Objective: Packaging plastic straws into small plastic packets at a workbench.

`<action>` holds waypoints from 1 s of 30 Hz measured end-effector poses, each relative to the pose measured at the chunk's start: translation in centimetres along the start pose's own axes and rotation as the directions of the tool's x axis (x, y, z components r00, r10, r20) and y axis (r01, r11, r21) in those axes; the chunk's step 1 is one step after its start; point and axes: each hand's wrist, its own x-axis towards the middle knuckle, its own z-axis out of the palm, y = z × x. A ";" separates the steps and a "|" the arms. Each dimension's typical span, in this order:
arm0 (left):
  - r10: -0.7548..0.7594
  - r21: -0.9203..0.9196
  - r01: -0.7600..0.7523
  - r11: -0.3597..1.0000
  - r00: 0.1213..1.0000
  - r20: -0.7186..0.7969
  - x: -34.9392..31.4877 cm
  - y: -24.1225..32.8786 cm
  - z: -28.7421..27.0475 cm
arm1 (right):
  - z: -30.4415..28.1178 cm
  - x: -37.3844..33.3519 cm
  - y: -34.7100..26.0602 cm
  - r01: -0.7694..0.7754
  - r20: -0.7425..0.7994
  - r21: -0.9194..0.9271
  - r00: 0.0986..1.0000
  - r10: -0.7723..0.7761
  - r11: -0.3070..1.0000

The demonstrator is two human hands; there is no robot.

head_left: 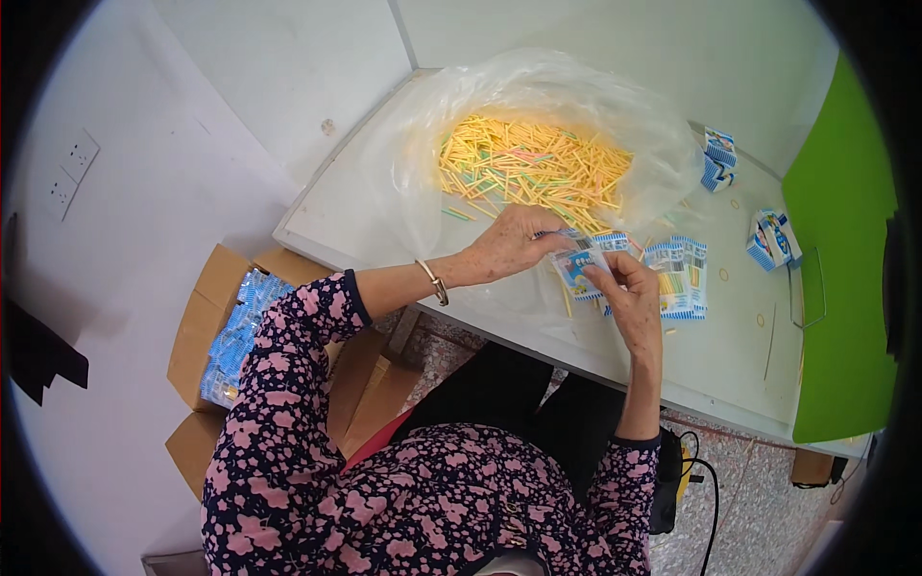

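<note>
Both hands are on it now: the left hand [517, 248] pinches the upper end of a small, flat packet of clear film with blue-and-white print [576, 273], and the right hand [631, 296] grips the lower right side, thumb across the front. So the packet is right between the hands, over the white table [735, 350].

Technique matters here! The film looks thin and likely slippery, so a firm pinch at the margins and a light touch in the middle should serve best; squeeze the body and any slender stick inside could snap. Keep that upper end stretched flat, too, or it may crease.

And the look of it: a blue picture on the front, shiny film, the whole thing tilted. Is it filled, is it sealed? Can't tell, the fingers cover too much. Just beyond the hands, a heap of thin yellow sticks, some pink and green [538, 163], lies in a big translucent plastic bag [663, 144]; just beside the right hand, similar striped packets [677, 278].
</note>
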 end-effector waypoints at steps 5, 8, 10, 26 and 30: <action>0.099 -0.007 -0.099 0.995 0.995 0.015 -0.3 0.1 -0.3 | -0.1 0.0 -0.8 0.017 0.024 -0.100 1.000 -0.015 0.995; 0.151 0.023 -0.151 0.988 0.989 0.006 -0.3 -0.3 -0.3 | 0.4 -0.1 -0.5 0.029 -0.010 -0.148 0.999 -0.031 0.989; 0.165 0.042 -0.165 0.985 0.986 -0.007 -0.1 -0.7 -0.3 | 0.7 0.0 -0.2 0.021 0.000 -0.152 1.000 -0.021 0.988; 0.231 0.290 -0.208 0.934 0.972 -0.049 5.7 -4.9 -1.6 | -1.6 0.1 0.1 0.029 -0.283 -0.013 0.959 -0.032 0.999; 0.148 0.785 -0.285 0.550 0.958 0.245 7.5 -6.8 -1.9 | -1.5 0.2 1.7 0.058 -0.397 0.060 0.917 -0.030 0.996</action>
